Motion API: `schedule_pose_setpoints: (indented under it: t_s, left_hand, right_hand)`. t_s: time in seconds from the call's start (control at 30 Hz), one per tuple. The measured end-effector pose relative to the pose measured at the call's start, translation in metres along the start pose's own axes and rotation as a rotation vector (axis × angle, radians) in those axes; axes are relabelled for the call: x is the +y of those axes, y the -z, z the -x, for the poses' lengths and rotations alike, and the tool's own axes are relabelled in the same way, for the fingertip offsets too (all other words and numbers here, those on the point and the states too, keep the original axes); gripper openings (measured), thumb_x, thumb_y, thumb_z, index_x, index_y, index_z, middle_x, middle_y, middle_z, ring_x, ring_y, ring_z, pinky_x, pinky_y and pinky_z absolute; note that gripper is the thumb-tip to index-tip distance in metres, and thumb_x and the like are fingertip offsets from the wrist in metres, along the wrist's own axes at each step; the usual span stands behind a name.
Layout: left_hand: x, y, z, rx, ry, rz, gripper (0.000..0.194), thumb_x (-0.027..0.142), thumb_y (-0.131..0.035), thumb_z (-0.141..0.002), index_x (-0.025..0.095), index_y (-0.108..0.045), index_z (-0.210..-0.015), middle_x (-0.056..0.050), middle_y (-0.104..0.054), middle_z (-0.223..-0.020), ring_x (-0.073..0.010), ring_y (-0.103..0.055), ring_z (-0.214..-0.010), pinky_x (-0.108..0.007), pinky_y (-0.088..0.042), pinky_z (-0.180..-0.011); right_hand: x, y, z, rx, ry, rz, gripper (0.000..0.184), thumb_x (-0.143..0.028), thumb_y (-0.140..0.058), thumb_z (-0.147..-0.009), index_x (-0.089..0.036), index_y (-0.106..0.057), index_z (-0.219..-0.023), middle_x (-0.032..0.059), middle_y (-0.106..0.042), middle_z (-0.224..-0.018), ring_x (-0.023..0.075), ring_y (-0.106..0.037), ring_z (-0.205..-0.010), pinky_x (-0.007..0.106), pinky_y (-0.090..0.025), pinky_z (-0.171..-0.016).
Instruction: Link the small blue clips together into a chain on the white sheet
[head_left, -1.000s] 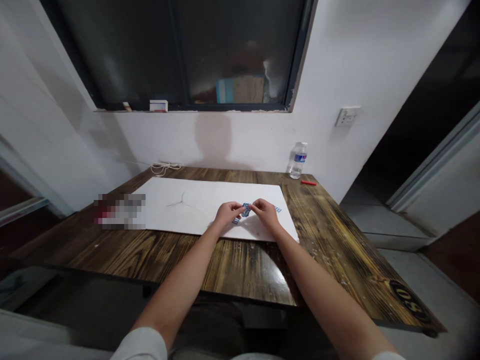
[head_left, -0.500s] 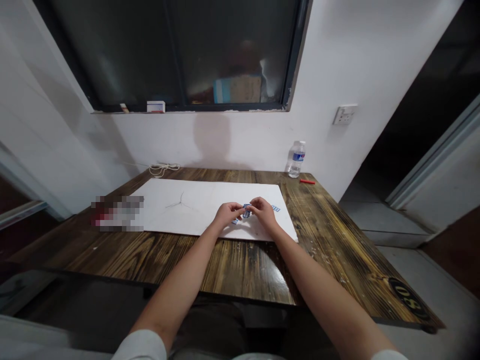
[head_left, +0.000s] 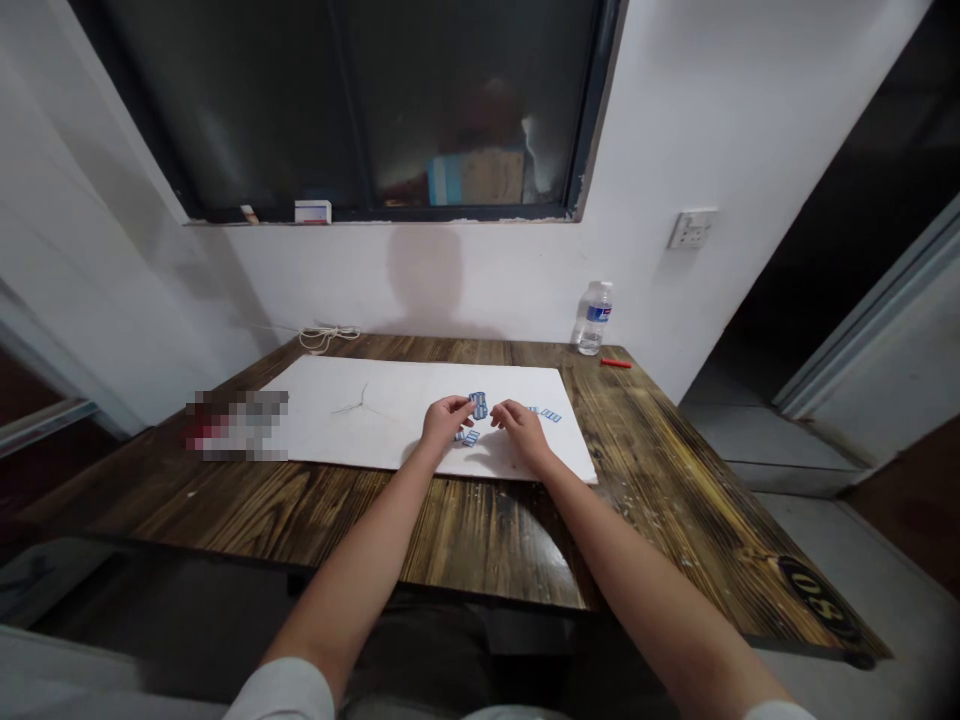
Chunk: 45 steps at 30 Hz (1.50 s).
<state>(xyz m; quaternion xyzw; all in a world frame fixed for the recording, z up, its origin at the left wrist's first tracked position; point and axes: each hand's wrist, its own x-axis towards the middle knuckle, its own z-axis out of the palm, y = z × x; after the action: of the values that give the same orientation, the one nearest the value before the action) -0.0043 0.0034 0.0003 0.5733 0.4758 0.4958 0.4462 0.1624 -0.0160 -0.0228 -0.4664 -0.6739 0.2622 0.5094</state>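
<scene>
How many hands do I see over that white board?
2. The left hand pinches a small blue-and-white piece above the white board; the right hand is just to the right of that piece. I see no others.

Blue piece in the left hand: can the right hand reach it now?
Probably yes: the right hand is just beside the blue piece, and nothing shows in the gap between them.

The pieces (head_left: 478, 406) are blue and white, the table (head_left: 300, 510) dark-streaked brown (the board (head_left: 397, 385) white).
</scene>
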Motion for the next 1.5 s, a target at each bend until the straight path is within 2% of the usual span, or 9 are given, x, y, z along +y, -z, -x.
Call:
schedule_pose_setpoints:
  t_s: [0.13,0.23,0.33,0.57,0.9,1.2,1.5]
  left_hand:
    - [0.003,0.007,-0.002,0.15,0.049,0.087,0.033,0.044,-0.07,-0.063,0.017,-0.067,-0.081,-0.004,-0.068,-0.076,-0.0109,-0.06,-0.056,-0.021,-0.04,-0.052]
    - [0.006,0.01,-0.002,0.206,0.058,0.109,0.032,0.044,-0.07,-0.063,0.017,-0.067,-0.081,-0.004,-0.069,-0.079,-0.0097,-0.058,-0.055,-0.02,-0.039,-0.052]
    - [0.007,0.01,-0.002,0.223,0.059,0.106,0.034,0.044,-0.07,-0.063,0.017,-0.067,-0.082,-0.005,-0.069,-0.081,-0.0096,-0.058,-0.056,-0.02,-0.038,-0.052]
    - [0.007,0.009,-0.001,0.199,0.048,0.041,0.037,0.048,-0.068,-0.064,0.016,-0.066,-0.083,-0.007,-0.069,-0.083,-0.0112,-0.06,-0.058,-0.02,-0.039,-0.052]
    - [0.008,0.008,0.001,0.172,0.05,0.079,0.035,0.045,-0.069,-0.063,0.016,-0.065,-0.081,-0.004,-0.068,-0.079,-0.009,-0.057,-0.055,-0.02,-0.038,-0.053]
    - [0.009,0.008,0.0,0.183,0.064,0.061,0.038,0.049,-0.07,-0.062,0.016,-0.065,-0.081,-0.005,-0.069,-0.081,-0.0098,-0.058,-0.056,-0.02,-0.038,-0.052]
    - [0.009,0.009,0.0,0.189,0.054,0.043,0.04,0.051,-0.07,-0.061,0.017,-0.065,-0.082,-0.005,-0.069,-0.081,-0.0113,-0.06,-0.058,-0.022,-0.04,-0.053]
  right_hand:
    - [-0.009,-0.006,0.006,-0.159,0.166,0.372,0.024,-0.039,-0.054,-0.087,-0.019,-0.066,-0.092,0.006,-0.069,-0.089,0.019,-0.059,-0.087,0.029,-0.042,-0.076]
    - [-0.013,-0.012,0.009,-0.287,0.271,0.579,0.026,-0.034,-0.061,-0.083,-0.018,-0.065,-0.104,0.0085,-0.069,-0.098,0.0203,-0.058,-0.096,0.03,-0.041,-0.082]
    - [-0.017,-0.015,0.009,-0.367,0.314,0.719,0.028,-0.031,-0.066,-0.081,-0.018,-0.065,-0.105,0.0083,-0.07,-0.096,0.0207,-0.058,-0.095,0.029,-0.04,-0.082]
    - [-0.033,-0.018,0.013,-0.431,0.339,0.922,0.02,-0.029,-0.061,-0.084,-0.017,-0.066,-0.099,0.0092,-0.071,-0.089,0.0223,-0.06,-0.088,0.031,-0.037,-0.075]
    - [-0.042,-0.022,0.017,-0.452,0.337,0.999,0.016,-0.021,-0.052,-0.088,-0.016,-0.065,-0.098,0.0098,-0.069,-0.09,0.0215,-0.059,-0.087,0.03,-0.035,-0.073]
    - [-0.04,-0.02,0.017,-0.492,0.375,1.0,0.021,-0.022,-0.049,-0.091,-0.023,-0.065,-0.104,0.0093,-0.064,-0.093,0.0214,-0.056,-0.089,0.031,-0.035,-0.072]
    - [-0.034,-0.017,0.015,-0.42,0.35,0.953,0.018,-0.024,-0.047,-0.092,-0.019,-0.061,-0.102,0.0107,-0.058,-0.105,0.021,-0.052,-0.096,0.03,-0.037,-0.076]
